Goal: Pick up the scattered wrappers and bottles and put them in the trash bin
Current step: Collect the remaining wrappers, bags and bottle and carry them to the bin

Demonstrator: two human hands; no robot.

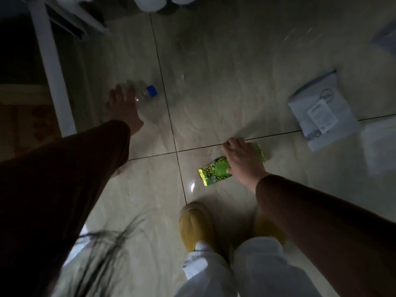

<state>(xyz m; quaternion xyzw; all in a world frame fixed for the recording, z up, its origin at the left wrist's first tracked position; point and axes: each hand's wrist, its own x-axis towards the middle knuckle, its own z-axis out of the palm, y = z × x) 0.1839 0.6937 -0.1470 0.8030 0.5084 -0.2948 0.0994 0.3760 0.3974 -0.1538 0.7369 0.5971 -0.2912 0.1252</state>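
Observation:
A clear plastic bottle [144,95] with a blue cap lies on the tiled floor at the upper left. My left hand [124,108] is spread over its body, fingers apart, touching or just above it; the blur hides which. A green snack wrapper [214,171] lies flat on the floor at the centre right. My right hand [242,159] presses down on its middle, fingers curled over the far edge. No trash bin is in view.
A white and blue plastic mailer bag [321,112] lies on the floor at the right, with another pale sheet [379,144] beside it. A white furniture leg [51,67] stands at the left. My feet in yellow slippers [197,226] are below the wrapper.

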